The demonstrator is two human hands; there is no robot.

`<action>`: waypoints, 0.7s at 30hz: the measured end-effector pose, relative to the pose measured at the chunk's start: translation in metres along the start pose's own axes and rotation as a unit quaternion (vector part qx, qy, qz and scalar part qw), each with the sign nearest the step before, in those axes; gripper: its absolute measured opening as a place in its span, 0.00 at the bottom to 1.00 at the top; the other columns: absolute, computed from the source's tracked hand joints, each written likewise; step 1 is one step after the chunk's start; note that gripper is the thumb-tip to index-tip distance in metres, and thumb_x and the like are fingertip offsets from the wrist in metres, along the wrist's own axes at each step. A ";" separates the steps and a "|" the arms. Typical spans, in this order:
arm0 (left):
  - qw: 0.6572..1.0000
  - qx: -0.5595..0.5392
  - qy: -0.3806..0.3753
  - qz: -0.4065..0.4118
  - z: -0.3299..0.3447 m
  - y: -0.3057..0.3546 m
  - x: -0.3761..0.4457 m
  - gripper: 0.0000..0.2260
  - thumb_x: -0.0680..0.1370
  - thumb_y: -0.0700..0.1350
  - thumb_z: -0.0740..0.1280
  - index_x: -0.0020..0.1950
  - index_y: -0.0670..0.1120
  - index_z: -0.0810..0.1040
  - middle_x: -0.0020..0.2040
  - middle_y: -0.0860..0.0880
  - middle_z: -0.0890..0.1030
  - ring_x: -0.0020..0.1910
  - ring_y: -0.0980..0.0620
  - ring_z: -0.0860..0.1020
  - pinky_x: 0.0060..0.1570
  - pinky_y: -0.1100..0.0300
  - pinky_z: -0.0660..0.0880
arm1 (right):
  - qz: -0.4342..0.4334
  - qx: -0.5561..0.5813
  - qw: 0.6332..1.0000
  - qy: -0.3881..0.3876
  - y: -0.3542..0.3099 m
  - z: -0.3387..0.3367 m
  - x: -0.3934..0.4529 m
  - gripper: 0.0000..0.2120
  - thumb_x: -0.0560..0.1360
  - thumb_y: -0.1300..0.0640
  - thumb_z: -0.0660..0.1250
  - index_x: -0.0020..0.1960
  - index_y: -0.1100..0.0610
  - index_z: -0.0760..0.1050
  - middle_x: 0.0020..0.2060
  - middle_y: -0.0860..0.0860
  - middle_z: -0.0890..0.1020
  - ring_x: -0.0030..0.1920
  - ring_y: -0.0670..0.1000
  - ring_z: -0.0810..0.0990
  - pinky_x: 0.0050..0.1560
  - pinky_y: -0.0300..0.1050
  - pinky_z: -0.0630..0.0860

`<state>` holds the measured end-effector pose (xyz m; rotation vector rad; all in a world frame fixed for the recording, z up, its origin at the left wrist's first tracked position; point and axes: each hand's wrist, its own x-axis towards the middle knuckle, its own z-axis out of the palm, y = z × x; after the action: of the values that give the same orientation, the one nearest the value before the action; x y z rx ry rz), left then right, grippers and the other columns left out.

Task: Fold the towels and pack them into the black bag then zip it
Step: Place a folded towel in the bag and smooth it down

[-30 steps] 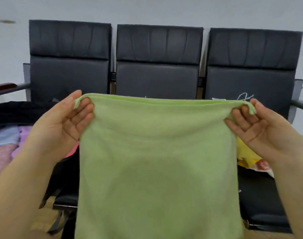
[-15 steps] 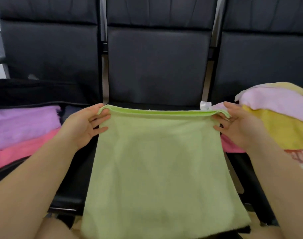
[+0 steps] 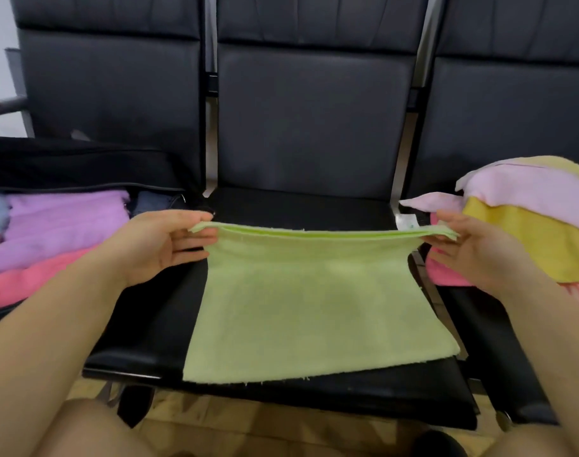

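Left hand (image 3: 164, 240) at 9 o'clock, right hand (image 3: 469, 245) at 3, each pinching a doubled corner of green towel (image 3: 311, 301); keep edges aligned, tension even, lay flat on seat (image 3: 143, 341).

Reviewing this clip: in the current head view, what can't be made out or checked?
- Black bag: cut off by the left edge; its zipper cannot be traced.
- Folded towels in the bag: blurred and partly behind the left hand, so uncountable.
- Pile of unfolded towels: cut off by the right edge.
- White tag: print too small.
- Green towel: layer count hidden; only the top surface shows.
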<state>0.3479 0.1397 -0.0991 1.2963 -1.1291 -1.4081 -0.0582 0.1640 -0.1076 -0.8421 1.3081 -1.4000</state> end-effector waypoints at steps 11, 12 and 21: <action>0.897 0.361 -0.167 -0.195 -0.007 -0.054 -0.058 0.06 0.79 0.44 0.65 0.52 0.44 0.80 0.42 0.46 0.85 0.35 0.54 0.82 0.29 0.64 0.75 | 0.209 -0.470 0.849 -0.122 0.024 -0.028 -0.055 0.11 0.77 0.67 0.58 0.52 0.61 0.78 0.36 0.56 0.79 0.34 0.51 0.76 0.33 0.38 0.76; 0.879 0.399 -0.179 -0.187 -0.005 -0.062 -0.059 0.05 0.79 0.45 0.66 0.53 0.46 0.78 0.41 0.48 0.85 0.35 0.55 0.81 0.31 0.64 0.75 | 0.211 -0.513 0.822 -0.127 0.028 -0.025 -0.058 0.11 0.76 0.67 0.58 0.52 0.60 0.77 0.33 0.54 0.79 0.33 0.50 0.75 0.33 0.37 0.75; 0.706 0.690 -0.138 0.082 -0.006 -0.090 -0.075 0.21 0.72 0.54 0.70 0.52 0.57 0.57 0.41 0.56 0.69 0.42 0.56 0.71 0.41 0.61 0.68 | -0.071 -0.708 0.695 -0.102 0.046 0.020 -0.073 0.08 0.75 0.60 0.63 0.49 0.46 0.73 0.53 0.48 0.75 0.49 0.47 0.74 0.46 0.37 0.71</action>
<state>0.3559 0.2305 -0.1730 1.8333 -2.6781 -0.3999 -0.0111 0.2328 -0.1393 -2.0342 2.0806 -0.0571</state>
